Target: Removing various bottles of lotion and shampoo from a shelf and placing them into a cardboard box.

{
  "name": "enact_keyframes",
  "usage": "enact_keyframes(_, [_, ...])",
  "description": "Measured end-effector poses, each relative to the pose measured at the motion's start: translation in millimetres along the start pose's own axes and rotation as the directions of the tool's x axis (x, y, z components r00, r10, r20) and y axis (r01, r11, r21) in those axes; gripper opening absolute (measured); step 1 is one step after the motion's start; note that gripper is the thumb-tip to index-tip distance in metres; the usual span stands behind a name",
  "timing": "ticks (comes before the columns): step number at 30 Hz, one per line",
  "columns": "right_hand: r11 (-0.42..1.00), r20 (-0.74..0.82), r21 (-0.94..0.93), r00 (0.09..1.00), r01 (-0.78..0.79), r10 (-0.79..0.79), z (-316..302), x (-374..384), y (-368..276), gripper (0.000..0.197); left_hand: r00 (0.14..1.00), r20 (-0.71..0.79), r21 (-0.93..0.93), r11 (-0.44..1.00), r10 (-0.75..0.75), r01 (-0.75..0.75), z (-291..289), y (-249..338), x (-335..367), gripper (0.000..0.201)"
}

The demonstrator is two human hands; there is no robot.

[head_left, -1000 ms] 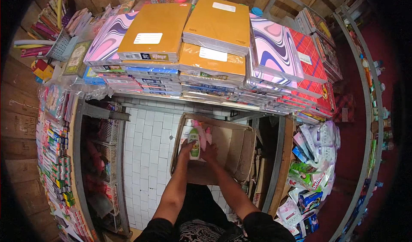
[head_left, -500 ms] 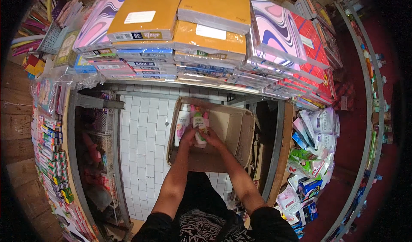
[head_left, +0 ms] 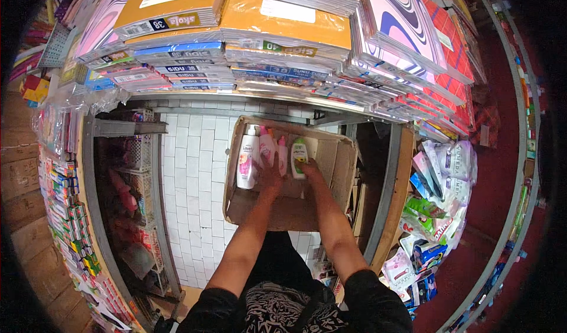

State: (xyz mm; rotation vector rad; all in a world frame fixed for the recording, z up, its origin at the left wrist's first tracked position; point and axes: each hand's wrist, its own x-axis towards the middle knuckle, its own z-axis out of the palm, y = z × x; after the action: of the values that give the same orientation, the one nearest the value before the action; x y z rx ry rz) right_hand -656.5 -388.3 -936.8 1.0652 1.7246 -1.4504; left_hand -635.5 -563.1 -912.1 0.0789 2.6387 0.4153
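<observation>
White tiles [head_left: 186, 179] show below, and books [head_left: 283, 20] are stacked on the counter [head_left: 266, 100] beyond. The right hand [head_left: 309, 169] closes around the lower end of the green bottle [head_left: 299, 150], with its fingers bent against the near right side. The left hand [head_left: 270, 176] is blurred; its fingers look parted over the pink bottles [head_left: 283, 151], and I cannot tell whether they touch one.

All these bottles are inside the box [head_left: 341, 170]. The green bottle sits near the middle of the far edge, cap toward that edge, just right of the pink ones. Along the left edge, its pump near the far left corner, is the white bottle [head_left: 245, 161].

As a judgement, the green bottle looks like smooth plastic: stiff enough to keep its shape, giving a little under a squeeze, moderately heavy if full, and unlikely to break. Its rounded sides could slip under damp fingers, so the broad middle is the best hold, with thumb and fingers on opposite sides. The white bottle is better taken by its body than by its pump, which looks the weakest part. The box looks light and rather soft at its worn edges; a hold low on both sides seems safest.

Farther out, cartons [head_left: 77, 215] line the left and soft packs [head_left: 429, 253] the right.
</observation>
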Motion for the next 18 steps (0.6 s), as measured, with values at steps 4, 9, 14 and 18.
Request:
enact_keyframes(4, [0.973, -0.187, -0.228, 0.978, 0.046, -0.090, -29, 66, 66, 0.064, 0.943, 0.322, -0.002, 0.996, -0.086, 0.091, -21, 38, -4, 0.084])
enact_keyframes(9, [0.816, -0.231, -0.426, 0.825, 0.390, -0.515, -63, 137, 118, 0.045, 0.960, 0.280, -0.057, 0.998, 0.000, 0.017, -18, 59, 2, 0.077])
enact_keyframes(14, [0.780, -0.198, -0.103, 0.756, 0.618, -0.625, 38, 77, 83, 0.046, 0.958, 0.250, 0.146, 0.984, -0.140, 0.106, -10, -1, -5, 0.074])
enact_keyframes(18, [0.836, -0.086, 0.299, 0.886, 0.460, -0.456, -10, 55, 65, 0.047, 0.953, 0.301, 0.077, 0.997, -0.036, 0.014, -23, 28, 0, 0.076])
